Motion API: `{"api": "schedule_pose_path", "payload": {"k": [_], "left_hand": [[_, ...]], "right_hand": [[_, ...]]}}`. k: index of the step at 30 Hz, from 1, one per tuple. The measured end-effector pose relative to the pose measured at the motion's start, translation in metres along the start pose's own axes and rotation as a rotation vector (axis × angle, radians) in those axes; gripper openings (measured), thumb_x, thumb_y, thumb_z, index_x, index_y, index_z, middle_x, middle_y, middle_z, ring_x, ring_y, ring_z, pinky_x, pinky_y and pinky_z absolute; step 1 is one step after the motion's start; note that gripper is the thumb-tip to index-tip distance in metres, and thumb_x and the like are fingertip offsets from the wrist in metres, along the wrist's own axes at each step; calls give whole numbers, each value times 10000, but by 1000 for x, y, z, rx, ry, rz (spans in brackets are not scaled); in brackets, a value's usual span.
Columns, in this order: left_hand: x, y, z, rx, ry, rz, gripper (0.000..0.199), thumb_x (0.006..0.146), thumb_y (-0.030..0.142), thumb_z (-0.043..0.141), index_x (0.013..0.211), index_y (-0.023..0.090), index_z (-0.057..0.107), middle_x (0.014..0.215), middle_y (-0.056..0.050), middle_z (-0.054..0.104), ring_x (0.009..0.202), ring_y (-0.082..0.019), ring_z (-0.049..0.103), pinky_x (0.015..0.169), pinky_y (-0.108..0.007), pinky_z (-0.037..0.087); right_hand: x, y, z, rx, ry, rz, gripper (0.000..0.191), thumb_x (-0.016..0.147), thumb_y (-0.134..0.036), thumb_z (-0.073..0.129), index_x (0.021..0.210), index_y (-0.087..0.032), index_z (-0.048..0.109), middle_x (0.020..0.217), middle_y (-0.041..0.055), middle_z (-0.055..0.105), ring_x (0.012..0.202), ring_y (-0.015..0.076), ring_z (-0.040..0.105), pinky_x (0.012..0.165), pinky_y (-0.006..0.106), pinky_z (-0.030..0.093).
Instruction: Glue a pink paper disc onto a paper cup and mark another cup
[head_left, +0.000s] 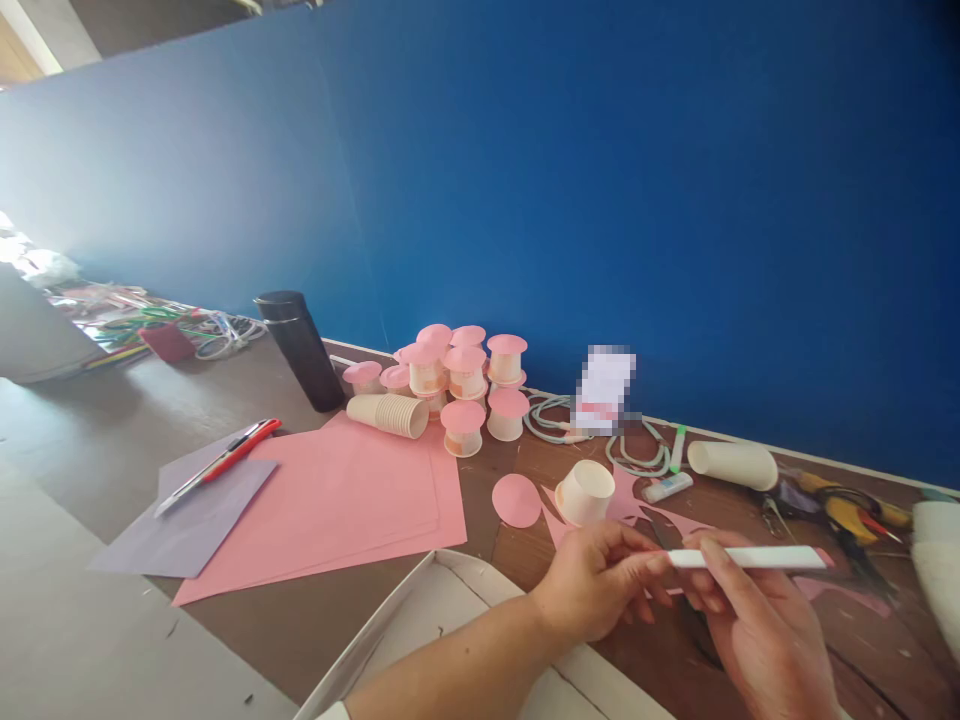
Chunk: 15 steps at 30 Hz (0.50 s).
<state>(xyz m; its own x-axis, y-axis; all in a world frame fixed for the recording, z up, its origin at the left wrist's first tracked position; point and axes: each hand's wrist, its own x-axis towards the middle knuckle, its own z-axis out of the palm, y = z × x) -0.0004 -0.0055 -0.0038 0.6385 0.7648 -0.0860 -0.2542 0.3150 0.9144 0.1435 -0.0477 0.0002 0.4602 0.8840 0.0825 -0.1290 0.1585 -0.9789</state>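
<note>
My right hand [765, 620] is closed around the barrel of a white marker [780, 557] with a reddish far end. The fingers of my left hand [592, 580] pinch the marker's other end, where a bit of red shows; whether the cap is on there I cannot tell. Just beyond my left hand a paper cup [585, 492] stands upside down on pink paper scraps [628, 495]. Beside it lies a pink paper disc [517, 500]. Farther back, several cups topped with pink discs [463, 416] are grouped and partly stacked.
Pink sheets [360, 490] and purple paper [225, 530] lie left, with a red utility knife [221, 463] on top. Nested cups [388, 414], a black flask [300, 350], a glue stick [667, 488], cables [637, 455] and scissors [847, 510] surround the work area. A white tray [375, 640] sits under my left forearm.
</note>
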Motion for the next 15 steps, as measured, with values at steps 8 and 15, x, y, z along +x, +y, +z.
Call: {"api": "schedule_pose_path", "payload": {"k": [8, 15], "left_hand": [[0, -9, -1, 24, -12, -14, 487, 723, 566, 662, 934, 139, 560, 704, -13, 629, 488, -90, 562, 415, -191, 400], [1, -10, -1, 26, 11, 12, 474, 735, 571, 644, 900, 143, 526, 685, -4, 605, 487, -86, 556, 436, -201, 445]], "right_hand": [[3, 4, 0, -16, 71, 132, 382, 617, -474, 797, 762, -162, 630, 523, -40, 462, 465, 63, 400, 404, 182, 357], [3, 7, -2, -64, -58, 180, 384, 654, -483, 771, 827, -173, 623, 516, -43, 468, 441, 69, 391, 392, 198, 342]]}}
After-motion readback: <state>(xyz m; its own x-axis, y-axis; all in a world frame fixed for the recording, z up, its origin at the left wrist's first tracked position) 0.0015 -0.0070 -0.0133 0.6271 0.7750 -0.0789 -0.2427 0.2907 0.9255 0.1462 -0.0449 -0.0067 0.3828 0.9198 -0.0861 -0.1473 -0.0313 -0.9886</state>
